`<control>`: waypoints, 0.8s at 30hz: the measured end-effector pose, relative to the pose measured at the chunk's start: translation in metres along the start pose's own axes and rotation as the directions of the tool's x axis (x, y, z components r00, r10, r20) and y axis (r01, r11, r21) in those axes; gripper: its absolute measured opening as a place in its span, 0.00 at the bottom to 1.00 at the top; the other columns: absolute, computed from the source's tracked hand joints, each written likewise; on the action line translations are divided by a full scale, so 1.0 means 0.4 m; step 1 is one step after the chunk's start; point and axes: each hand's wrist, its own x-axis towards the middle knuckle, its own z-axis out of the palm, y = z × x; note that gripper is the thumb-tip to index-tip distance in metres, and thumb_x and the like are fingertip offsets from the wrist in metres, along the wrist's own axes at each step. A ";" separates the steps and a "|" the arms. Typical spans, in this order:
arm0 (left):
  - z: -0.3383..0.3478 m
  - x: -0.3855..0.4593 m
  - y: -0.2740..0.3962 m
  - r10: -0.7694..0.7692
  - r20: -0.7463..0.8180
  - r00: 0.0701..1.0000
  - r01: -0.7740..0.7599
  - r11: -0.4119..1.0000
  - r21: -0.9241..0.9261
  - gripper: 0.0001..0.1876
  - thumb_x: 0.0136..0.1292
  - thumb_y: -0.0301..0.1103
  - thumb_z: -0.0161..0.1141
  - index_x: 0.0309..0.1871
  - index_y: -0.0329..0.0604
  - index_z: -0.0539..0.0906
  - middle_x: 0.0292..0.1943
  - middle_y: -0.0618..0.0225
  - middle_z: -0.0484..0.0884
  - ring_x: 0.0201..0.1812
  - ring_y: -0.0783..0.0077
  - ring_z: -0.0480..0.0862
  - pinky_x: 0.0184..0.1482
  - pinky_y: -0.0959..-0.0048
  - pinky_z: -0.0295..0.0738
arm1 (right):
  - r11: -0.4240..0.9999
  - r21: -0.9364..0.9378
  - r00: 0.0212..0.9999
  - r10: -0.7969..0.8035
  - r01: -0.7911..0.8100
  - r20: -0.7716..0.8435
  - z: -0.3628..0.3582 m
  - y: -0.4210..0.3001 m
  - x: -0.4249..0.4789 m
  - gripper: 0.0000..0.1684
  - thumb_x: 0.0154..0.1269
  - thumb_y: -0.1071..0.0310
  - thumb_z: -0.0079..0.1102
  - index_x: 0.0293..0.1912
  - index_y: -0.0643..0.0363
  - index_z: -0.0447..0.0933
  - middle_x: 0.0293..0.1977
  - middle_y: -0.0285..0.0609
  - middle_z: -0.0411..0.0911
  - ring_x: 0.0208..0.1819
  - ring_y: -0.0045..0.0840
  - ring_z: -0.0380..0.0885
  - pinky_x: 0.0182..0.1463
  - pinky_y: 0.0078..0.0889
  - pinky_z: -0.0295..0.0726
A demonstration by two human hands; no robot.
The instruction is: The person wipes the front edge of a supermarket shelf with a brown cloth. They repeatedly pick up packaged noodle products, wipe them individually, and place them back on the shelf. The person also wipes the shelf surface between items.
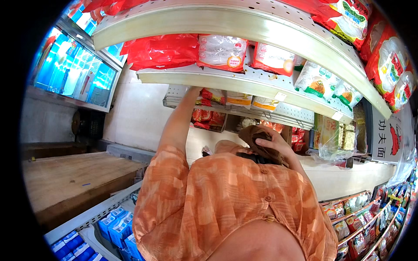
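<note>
My left forearm (176, 125) reaches in beneath the edge of a white perforated metal shelf (209, 78). The hand itself is hidden behind that edge. By the wrist, on the lower shelf (287, 114), lie red-and-yellow packets (214, 95) and white-and-orange packets (239, 99). My right hand (272, 142) grips a crumpled brown cloth (253, 135) in front of my body, its thumb lying over the folds. Above the left wrist, a large red plastic bag (163, 52) rests beside clear-and-red bags of pale noodles (222, 53).
Boxes of red packets (207, 119) stand under the shelves. A glass-door cooler (78, 71) is at the upper left. Wooden boards (78, 176) and blue cartons (119, 228) lie at the lower left. Racks of small packets (354, 225) fill the lower right.
</note>
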 end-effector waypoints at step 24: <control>-0.138 -0.489 -0.245 0.193 0.244 0.951 0.213 0.166 -0.963 0.15 0.60 0.27 0.67 0.51 0.41 0.79 0.45 0.65 0.84 0.43 0.72 0.85 0.44 0.72 0.83 | 0.815 0.536 0.971 0.130 -0.219 0.199 -0.019 0.080 0.334 0.31 0.62 0.56 0.70 0.60 0.58 0.73 0.50 0.40 0.80 0.52 0.26 0.80 0.56 0.32 0.80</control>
